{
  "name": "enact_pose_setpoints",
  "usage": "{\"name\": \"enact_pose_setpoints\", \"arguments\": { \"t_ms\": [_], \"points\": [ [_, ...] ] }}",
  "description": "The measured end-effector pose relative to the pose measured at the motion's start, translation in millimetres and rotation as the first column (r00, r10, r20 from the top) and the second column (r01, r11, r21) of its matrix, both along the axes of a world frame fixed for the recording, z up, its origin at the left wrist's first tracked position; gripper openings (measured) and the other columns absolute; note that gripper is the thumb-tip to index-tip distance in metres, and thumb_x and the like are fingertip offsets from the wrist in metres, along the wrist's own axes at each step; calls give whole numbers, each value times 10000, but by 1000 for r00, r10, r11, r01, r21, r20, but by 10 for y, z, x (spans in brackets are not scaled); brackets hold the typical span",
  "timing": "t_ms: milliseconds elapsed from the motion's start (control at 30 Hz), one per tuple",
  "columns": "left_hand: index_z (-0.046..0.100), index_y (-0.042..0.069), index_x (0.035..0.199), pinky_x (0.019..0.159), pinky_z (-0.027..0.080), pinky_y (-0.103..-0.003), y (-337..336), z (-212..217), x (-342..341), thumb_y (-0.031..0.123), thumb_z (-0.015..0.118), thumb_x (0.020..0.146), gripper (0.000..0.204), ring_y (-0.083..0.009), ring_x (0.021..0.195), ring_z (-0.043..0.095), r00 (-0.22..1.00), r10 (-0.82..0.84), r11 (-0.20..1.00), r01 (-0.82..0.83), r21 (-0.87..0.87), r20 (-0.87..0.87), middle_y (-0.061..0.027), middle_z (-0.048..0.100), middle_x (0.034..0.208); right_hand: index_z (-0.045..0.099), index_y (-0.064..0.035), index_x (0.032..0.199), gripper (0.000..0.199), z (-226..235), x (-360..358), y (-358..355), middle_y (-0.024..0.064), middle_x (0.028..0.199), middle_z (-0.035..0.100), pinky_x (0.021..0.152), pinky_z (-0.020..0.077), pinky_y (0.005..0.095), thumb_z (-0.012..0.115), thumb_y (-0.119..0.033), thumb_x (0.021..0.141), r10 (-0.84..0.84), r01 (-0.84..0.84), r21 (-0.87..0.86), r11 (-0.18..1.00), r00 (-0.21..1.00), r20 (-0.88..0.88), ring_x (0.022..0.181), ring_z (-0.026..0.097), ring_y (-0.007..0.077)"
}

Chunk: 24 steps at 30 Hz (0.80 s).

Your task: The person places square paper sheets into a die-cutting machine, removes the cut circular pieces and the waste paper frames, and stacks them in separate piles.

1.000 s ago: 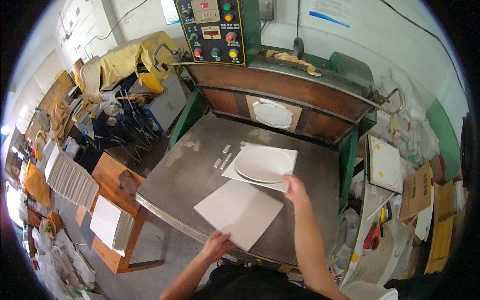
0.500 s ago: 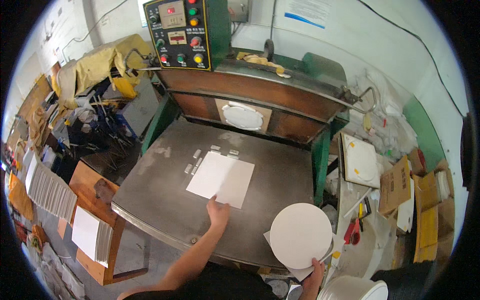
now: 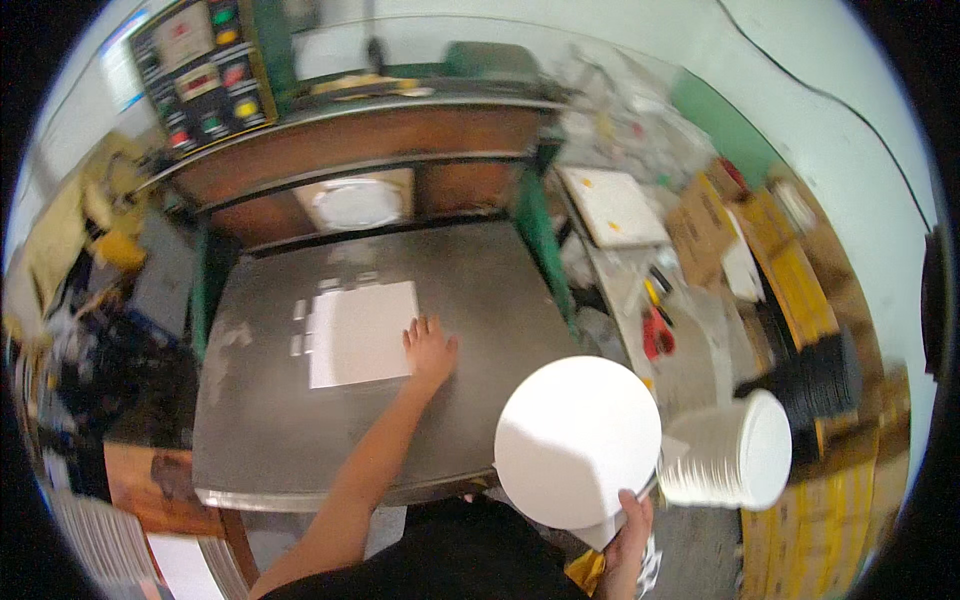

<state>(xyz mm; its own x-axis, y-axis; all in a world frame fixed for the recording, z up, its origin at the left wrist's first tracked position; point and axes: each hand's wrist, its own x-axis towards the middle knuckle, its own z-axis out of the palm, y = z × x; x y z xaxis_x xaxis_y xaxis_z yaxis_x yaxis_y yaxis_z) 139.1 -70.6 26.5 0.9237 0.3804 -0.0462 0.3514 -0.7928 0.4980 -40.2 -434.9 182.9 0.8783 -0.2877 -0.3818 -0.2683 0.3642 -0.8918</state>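
Note:
A square white sheet lies on the grey metal bed of a press, with small metal blocks along its left and far sides. My left hand rests with fingers spread over the sheet's right edge. At the lower right, my right hand grips a round white board by its near right edge, thumb on top. A pale corner of another flat piece shows beneath the board; I cannot tell whether my fingers hold that too.
Behind the bed stands the brown press head with a white oval pad, and a control panel at upper left. To the right are a stack of white discs, red-handled scissors and cardboard boxes. White sheets are stacked lower left.
The view has swung to the right. My left hand has shifted from the sheet's near edge to its right edge, fingers now spread. The sheet sits turned straighter in view. My right hand keeps the round board.

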Motion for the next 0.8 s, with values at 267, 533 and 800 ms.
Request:
{"name": "enact_pose_setpoints", "arguments": {
  "t_ms": [267, 533, 800],
  "points": [
    [464, 5, 1324, 901, 475, -372, -1175, 1109, -1194, 272, 588, 918, 501, -225, 1033, 583, 876, -454, 320, 331, -888, 163, -141, 593, 1159, 608, -2, 1133, 273, -440, -351, -416, 106, 1036, 672, 801, 517, 322, 623, -133, 894, 6, -6, 64, 998, 1000, 12, 882, 650, 194],
    [452, 0, 1349, 981, 433, -375, -2044, 1531, -897, 112, 549, 928, 446, -222, 1117, 567, 918, -315, -110, 217, -970, 241, -119, 580, 1242, 631, 23, 1074, 299, -732, -1316, -2142, 76, 706, 632, 572, 476, 266, 508, -223, 959, -169, 150, -182, 972, 981, -92, 592, 579, 152],
    [419, 5, 1372, 994, 439, -383, -4144, 2010, -165, 159, 538, 965, 451, -224, 1163, 552, 808, -465, -294, 244, -924, 361, -114, 555, 1296, 616, -20, 940, 302, -909, -2436, -3905, 205, 792, 682, 617, 528, 459, 447, -270, 940, -750, -372, -927, 53, 598, -282, 697, 681, 340]
  ]
}}
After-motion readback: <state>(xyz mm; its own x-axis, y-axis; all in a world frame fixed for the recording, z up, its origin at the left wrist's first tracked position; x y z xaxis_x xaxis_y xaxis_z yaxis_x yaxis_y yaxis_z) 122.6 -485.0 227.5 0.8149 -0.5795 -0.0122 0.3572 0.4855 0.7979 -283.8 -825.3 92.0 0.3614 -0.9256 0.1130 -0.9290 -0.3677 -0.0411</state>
